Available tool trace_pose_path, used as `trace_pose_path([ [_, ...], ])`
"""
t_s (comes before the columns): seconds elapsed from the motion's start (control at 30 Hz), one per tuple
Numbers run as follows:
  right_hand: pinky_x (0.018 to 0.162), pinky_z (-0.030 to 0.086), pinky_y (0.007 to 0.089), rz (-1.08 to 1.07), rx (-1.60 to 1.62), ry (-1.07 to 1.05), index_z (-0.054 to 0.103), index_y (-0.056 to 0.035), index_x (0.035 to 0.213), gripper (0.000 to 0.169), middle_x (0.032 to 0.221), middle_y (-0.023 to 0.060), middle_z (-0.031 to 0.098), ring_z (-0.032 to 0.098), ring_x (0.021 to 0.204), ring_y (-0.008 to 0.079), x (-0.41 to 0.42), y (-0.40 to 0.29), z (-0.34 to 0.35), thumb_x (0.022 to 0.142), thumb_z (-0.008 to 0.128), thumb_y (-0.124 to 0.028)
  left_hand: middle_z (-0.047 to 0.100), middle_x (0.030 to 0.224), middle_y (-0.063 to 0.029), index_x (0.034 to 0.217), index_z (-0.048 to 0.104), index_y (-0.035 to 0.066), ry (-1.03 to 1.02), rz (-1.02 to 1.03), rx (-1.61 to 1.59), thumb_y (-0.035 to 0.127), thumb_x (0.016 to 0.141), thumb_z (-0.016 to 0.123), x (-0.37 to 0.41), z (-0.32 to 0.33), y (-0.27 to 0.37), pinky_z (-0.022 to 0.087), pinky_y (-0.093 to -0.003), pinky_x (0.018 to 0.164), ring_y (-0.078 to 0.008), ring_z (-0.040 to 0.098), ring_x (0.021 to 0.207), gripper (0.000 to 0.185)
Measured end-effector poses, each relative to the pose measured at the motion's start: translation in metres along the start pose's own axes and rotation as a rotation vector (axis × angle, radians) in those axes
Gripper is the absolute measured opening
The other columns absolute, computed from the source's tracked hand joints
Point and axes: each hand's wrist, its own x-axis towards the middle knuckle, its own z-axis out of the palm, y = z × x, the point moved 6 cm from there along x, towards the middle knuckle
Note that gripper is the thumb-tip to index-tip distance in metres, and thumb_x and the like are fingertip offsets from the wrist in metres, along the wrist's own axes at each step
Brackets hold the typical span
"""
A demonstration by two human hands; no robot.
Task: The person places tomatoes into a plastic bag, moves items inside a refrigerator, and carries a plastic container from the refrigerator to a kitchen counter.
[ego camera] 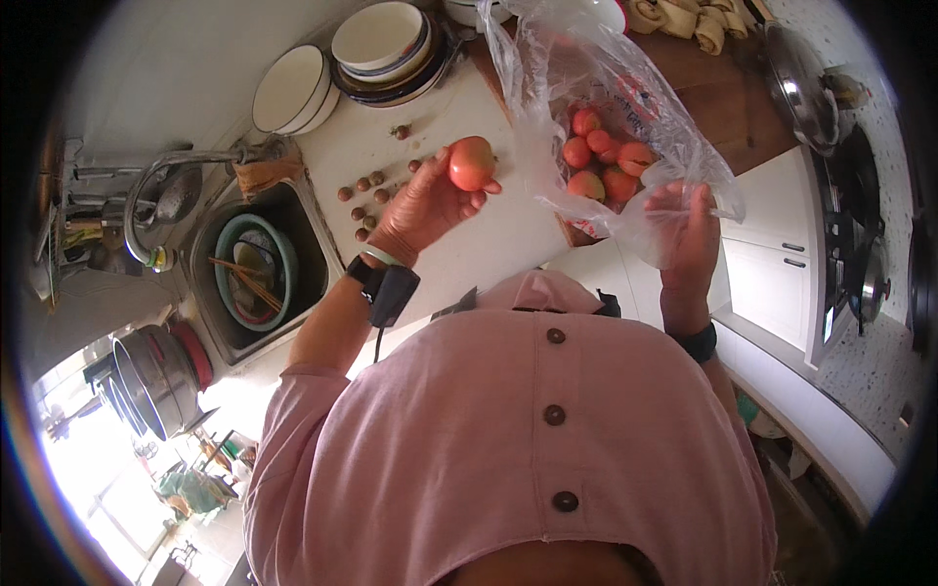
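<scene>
My left hand (432, 201) holds a red tomato (471, 163) above the white countertop (469, 234). At the right, my right hand (685, 223) grips the edge of a clear plastic bag (542, 139), its fingers partly seen through the film. Several tomatoes (619, 182) lie inside the bag, whose mouth is towards me. Several small dark round fruits (363, 183) are scattered on the countertop, left of and partly behind my left hand; one with a green stem (400, 132) lies farther back.
White bowls (289, 91) and stacked plates (381, 40) stand at the back left. A sink (308, 256) with a green basin (286, 293) and a curved faucet (135, 198) is on the left. Dough rolls (674, 18) lie at the back right, beside a lidded pan (799, 88).
</scene>
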Motion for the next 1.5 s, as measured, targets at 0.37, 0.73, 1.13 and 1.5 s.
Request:
trace_pose_path([
  [0.37, 0.069, 0.051, 0.0319, 0.03, 0.075, -0.018, 0.057, -0.0048, 0.096, 0.035, 0.085, 0.0077, 0.063, 0.063, 0.076, 0.0185, -0.003, 0.002, -0.008, 0.1, 0.042, -0.036, 0.064, 0.097, -0.006, 0.118, 0.056, 0.004, -0.228, 0.076, 0.935, 0.037, 0.09, 0.059, 0.132, 0.12, -0.02, 0.049, -0.0289, 0.072, -0.0145, 0.06, 0.082, 0.044],
  [0.73, 0.072, 0.049, 0.0312, -0.012, 0.037, -0.046, 0.056, -0.0044, 0.098, 0.036, 0.086, 0.0092, 0.061, 0.061, 0.079, 0.0183, 0.012, 0.007, -0.026, 0.101, 0.038, -0.036, 0.066, 0.082, -0.0104, 0.115, 0.06, 0.008, 0.018, 0.716, 1.212, 0.02, 0.088, 0.062, 0.101, 0.081, 0.068, 0.051, -0.0303, 0.067, -0.018, 0.064, 0.072, 0.03],
  [1.13, 0.08, 0.049, 0.0314, 0.03, -0.082, 0.006, 0.056, -0.0014, 0.102, 0.043, 0.093, 0.0086, 0.058, 0.058, 0.085, 0.0168, 0.015, 0.01, -0.007, 0.1, 0.038, -0.041, 0.056, 0.115, -0.0134, 0.119, 0.057, 0.011, 0.62, 0.305, 1.965, 0.005, 0.083, 0.054, -0.108, -0.106, -0.014, 0.046, -0.0394, 0.087, -0.0301, 0.056, 0.102, 0.037],
  [1.5, 0.077, 0.049, 0.0333, -0.01, 0.005, -0.03, 0.057, -0.0014, 0.095, 0.04, 0.088, 0.0092, 0.061, 0.059, 0.082, 0.0186, 0.015, 0.008, 0.0, 0.099, 0.043, -0.038, 0.055, 0.111, -0.0144, 0.115, 0.055, 0.012, 0.683, 0.42, 2.042, 0.009, 0.08, 0.062, -0.077, -0.107, -0.001, 0.05, -0.0427, 0.081, -0.0335, 0.058, 0.096, 0.037],
])
